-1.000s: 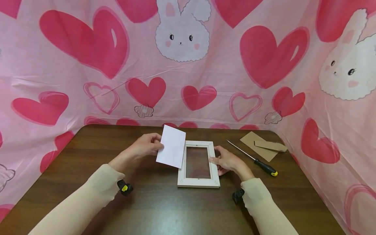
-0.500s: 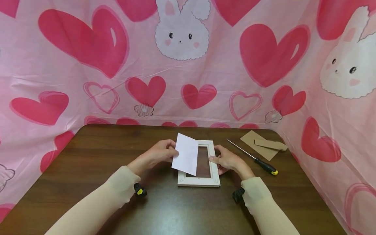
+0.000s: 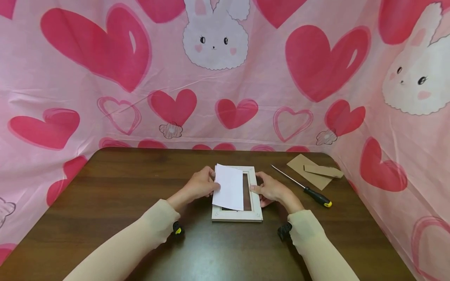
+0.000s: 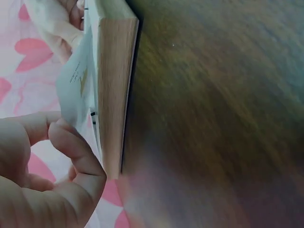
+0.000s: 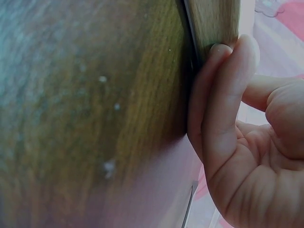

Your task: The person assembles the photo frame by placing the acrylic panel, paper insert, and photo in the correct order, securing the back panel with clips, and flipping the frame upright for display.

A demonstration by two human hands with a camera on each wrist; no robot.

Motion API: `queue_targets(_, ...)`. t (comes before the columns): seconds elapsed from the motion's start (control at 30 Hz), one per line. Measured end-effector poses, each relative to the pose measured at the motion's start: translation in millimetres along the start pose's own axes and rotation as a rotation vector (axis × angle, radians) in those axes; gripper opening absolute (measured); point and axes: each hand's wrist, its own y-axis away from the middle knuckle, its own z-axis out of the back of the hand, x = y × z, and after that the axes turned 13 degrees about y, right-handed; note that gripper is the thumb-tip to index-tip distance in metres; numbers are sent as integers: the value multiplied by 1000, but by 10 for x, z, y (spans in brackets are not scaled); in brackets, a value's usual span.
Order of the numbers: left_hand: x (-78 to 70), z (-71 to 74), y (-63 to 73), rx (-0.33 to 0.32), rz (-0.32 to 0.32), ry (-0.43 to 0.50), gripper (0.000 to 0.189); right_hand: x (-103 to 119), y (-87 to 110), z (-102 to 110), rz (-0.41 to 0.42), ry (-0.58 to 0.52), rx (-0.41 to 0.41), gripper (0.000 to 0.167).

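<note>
A white picture frame (image 3: 237, 216) lies face down or flat on the table, its raw wooden side edge (image 4: 115, 95) showing in the left wrist view. Over its opening slants a sheet of white photo paper (image 3: 230, 187), covering most of the left and middle. My left hand (image 3: 204, 182) pinches the sheet's left edge between thumb and finger; its underside carries small print. My right hand (image 3: 272, 189) holds the frame's right side, thumb on top and fingers along the outer wooden edge, as the right wrist view also shows.
To the right lies a screwdriver (image 3: 318, 197) with a black and yellow handle, its shaft pointing away to the left. Behind it is a brown backing board (image 3: 300, 166) with a stand strip (image 3: 321, 171). A pink heart-print cloth (image 3: 260, 70) hangs behind the table (image 3: 133, 183).
My left hand has carried the sheet rightward and lower, from beside the frame to over its opening. The right hand has kept its hold on the frame.
</note>
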Motion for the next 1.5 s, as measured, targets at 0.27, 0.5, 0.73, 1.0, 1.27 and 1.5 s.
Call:
queue_targets(0.27,-42,-95,-1,35,-71,-125,72,17,8,7,-4,-2,7,70)
queue_targets(0.5,-73,-155,9,43,-140,-308,55,7,6,5,-1,0,9,69)
queue_targets(0.73,-71,-224,-39,53,-156,-391,44,2,0,14,-1,3,7,70)
queue_targets(1.0,-79,-233,-30,80,-181,-411,46,-4,-10,0,-4,-11,10,69)
queue_targets(1.27,-76,-245,-27,81,-192,-424,45,2,-1,-2,4,4,5,68)
queue_targets(1.5,-108,-292,-32,56,-188,-487,45,-1,6,8,8,17,5,69)
